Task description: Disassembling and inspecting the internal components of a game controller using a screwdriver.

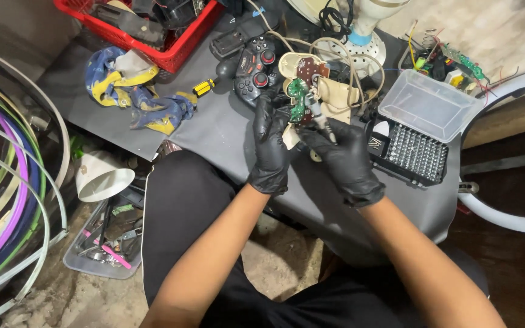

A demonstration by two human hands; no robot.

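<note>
While the small green circuit board is held up over the grey table, the work is best done with the board kept still and the metal-shafted driver kept square to it, so that the tip does not slip off onto the parts around it; that is a judgement from the pose alone. The left hand, in a black glove, is closed round the board's lower left edge, its fingers curled and pressed against the board from the side. The right hand, also gloved, is wrapped about the driver, the fingers pinching its shaft just below the board; the tip itself is hidden. The board thus lies above and between both sets of fingers, touching the left ones. Just behind it lie a beige shell half and a black game controller; a case of driver bits stands to the right.
</note>
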